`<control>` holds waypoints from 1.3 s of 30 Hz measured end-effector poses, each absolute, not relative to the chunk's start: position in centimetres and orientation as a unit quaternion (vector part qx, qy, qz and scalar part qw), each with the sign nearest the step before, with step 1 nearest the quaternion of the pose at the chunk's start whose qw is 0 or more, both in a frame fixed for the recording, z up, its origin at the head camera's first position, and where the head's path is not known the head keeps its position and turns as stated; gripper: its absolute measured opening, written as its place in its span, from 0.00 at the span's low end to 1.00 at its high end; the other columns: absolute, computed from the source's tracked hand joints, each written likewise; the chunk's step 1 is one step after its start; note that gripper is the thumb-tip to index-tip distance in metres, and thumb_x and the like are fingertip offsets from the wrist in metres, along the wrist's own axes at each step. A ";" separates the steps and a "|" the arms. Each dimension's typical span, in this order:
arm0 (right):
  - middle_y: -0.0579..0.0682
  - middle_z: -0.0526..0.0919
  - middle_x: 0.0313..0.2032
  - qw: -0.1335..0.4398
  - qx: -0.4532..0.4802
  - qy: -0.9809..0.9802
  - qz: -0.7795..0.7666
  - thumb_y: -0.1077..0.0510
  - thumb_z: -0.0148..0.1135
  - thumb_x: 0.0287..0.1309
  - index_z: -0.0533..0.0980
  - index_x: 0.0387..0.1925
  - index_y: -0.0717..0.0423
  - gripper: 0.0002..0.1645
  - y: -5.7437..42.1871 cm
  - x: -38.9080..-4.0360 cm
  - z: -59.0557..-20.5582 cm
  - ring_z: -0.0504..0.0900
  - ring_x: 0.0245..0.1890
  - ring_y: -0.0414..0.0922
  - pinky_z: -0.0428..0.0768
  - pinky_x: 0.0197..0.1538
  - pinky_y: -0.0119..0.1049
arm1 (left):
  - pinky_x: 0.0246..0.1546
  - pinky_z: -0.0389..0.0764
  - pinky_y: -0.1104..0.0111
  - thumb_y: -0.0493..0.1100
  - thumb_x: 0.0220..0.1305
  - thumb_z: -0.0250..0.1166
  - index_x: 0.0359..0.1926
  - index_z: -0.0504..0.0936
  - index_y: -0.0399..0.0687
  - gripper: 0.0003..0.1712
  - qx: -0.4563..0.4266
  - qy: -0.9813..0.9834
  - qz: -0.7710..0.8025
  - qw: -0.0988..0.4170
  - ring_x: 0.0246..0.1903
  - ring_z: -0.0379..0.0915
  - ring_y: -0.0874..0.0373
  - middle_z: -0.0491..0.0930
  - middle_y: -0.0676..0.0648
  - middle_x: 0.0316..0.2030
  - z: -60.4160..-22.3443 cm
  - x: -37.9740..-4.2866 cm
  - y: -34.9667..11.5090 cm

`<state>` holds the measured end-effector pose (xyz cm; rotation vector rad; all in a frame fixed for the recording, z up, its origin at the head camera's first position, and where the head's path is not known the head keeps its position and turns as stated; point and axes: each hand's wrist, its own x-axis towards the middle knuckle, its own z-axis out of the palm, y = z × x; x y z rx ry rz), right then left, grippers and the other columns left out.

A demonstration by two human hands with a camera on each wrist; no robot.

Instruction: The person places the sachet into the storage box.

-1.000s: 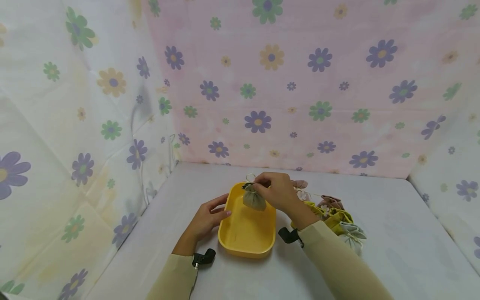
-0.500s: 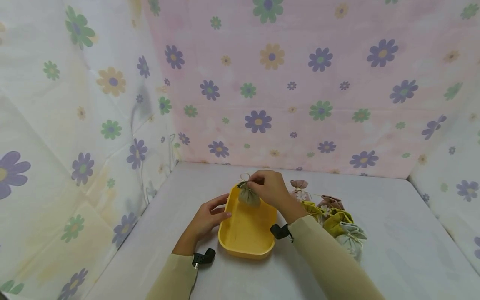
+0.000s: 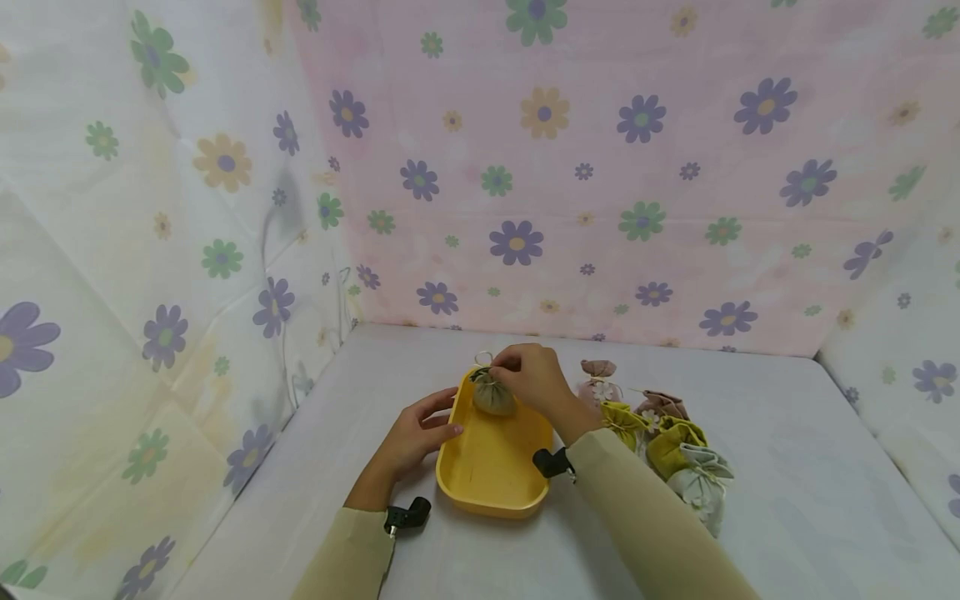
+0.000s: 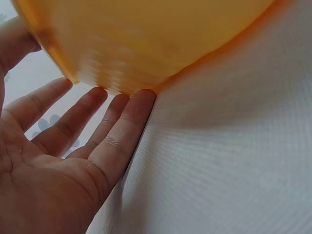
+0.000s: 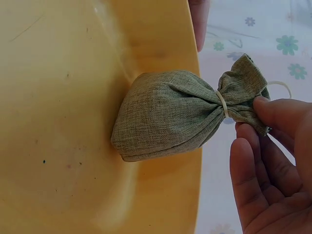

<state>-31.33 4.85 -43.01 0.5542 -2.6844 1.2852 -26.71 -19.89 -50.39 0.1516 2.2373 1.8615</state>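
Observation:
A grey-green drawstring pouch (image 3: 493, 397) hangs at the far end of a yellow plastic tray (image 3: 491, 471). My right hand (image 3: 534, 379) pinches the gathered top of the pouch between thumb and fingers. The right wrist view shows the full cloth body (image 5: 161, 114) tied with a pale cord, its bottom close over the tray floor. At the tray's left side, my left hand (image 3: 408, 437) holds the wall: the thumb lies over the rim and the fingertips (image 4: 141, 100) touch the outside. The tray's inside is hidden in the left wrist view.
Right of the tray lies a group of tied pouches: a pink one (image 3: 598, 379), yellow-green ones (image 3: 671, 446), a brownish-pink one (image 3: 663, 406) and a pale grey one (image 3: 701, 487). Flower-printed cloth walls (image 3: 517, 192) stand behind and beside the white table (image 3: 810, 475).
My right hand has carried the pouch leftward and lower, toward the tray's far left corner. The left hand and the tray hold nearly still.

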 end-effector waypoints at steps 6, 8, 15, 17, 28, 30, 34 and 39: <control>0.38 0.88 0.36 0.052 0.177 -0.889 0.419 0.51 0.70 0.66 0.88 0.38 0.42 0.03 4.7 -31.4 -43.2 0.85 0.35 0.36 0.88 0.41 0.34 | 0.58 0.85 0.55 0.44 0.62 0.75 0.71 0.73 0.70 0.38 0.056 0.764 0.633 0.112 0.66 0.76 0.47 0.74 0.50 0.69 -50.4 -26.7 -19.9; 0.38 0.88 0.36 0.054 0.177 -0.889 0.420 0.51 0.70 0.66 0.88 0.39 0.42 0.04 4.7 -31.4 -43.2 0.85 0.35 0.37 0.88 0.41 0.35 | 0.58 0.85 0.55 0.45 0.62 0.75 0.71 0.74 0.70 0.38 0.055 0.764 0.633 0.112 0.66 0.76 0.47 0.75 0.50 0.69 -50.5 -26.7 -19.9; 0.38 0.88 0.38 0.053 0.169 -0.891 0.419 0.51 0.69 0.67 0.88 0.41 0.42 0.05 4.9 -31.4 -43.2 0.84 0.37 0.38 0.88 0.40 0.35 | 0.58 0.85 0.55 0.46 0.61 0.76 0.71 0.74 0.71 0.38 0.052 0.771 0.626 0.107 0.66 0.75 0.46 0.75 0.51 0.69 -50.6 -26.7 -19.9; 0.38 0.87 0.39 0.052 0.164 -0.892 0.418 0.51 0.69 0.67 0.88 0.41 0.42 0.05 5.0 -31.4 -43.2 0.84 0.38 0.39 0.88 0.41 0.35 | 0.58 0.85 0.55 0.46 0.61 0.76 0.71 0.74 0.71 0.38 0.051 0.773 0.623 0.106 0.66 0.75 0.46 0.75 0.51 0.69 -50.6 -26.7 -19.8; 0.41 0.86 0.39 0.060 0.149 -0.898 0.410 0.50 0.69 0.67 0.86 0.42 0.42 0.05 6.1 -30.8 -42.7 0.84 0.37 0.41 0.87 0.39 0.36 | 0.57 0.85 0.55 0.46 0.61 0.76 0.71 0.73 0.71 0.38 0.050 0.774 0.622 0.107 0.66 0.76 0.46 0.74 0.50 0.69 -50.6 -26.7 -19.7; 0.41 0.87 0.39 0.063 0.151 -0.898 0.408 0.49 0.69 0.68 0.86 0.43 0.43 0.06 6.4 -30.6 -42.5 0.84 0.37 0.41 0.87 0.39 0.37 | 0.57 0.85 0.55 0.46 0.61 0.76 0.71 0.74 0.72 0.38 0.050 0.774 0.622 0.107 0.66 0.76 0.46 0.74 0.50 0.69 -50.7 -26.7 -19.7; 0.41 0.87 0.39 0.075 0.155 -0.896 0.409 0.49 0.69 0.67 0.86 0.44 0.44 0.07 7.1 -30.2 -42.2 0.85 0.37 0.41 0.87 0.39 0.37 | 0.57 0.85 0.55 0.46 0.61 0.76 0.70 0.74 0.72 0.38 0.049 0.776 0.620 0.105 0.66 0.76 0.47 0.75 0.51 0.69 -50.8 -26.8 -19.7; 0.41 0.88 0.40 0.101 0.170 -0.889 0.413 0.49 0.70 0.67 0.86 0.44 0.45 0.08 8.0 -29.3 -41.8 0.87 0.39 0.43 0.87 0.37 0.36 | 0.58 0.85 0.55 0.46 0.61 0.76 0.70 0.74 0.72 0.38 0.047 0.778 0.618 0.101 0.66 0.76 0.47 0.75 0.51 0.69 -50.8 -26.8 -19.8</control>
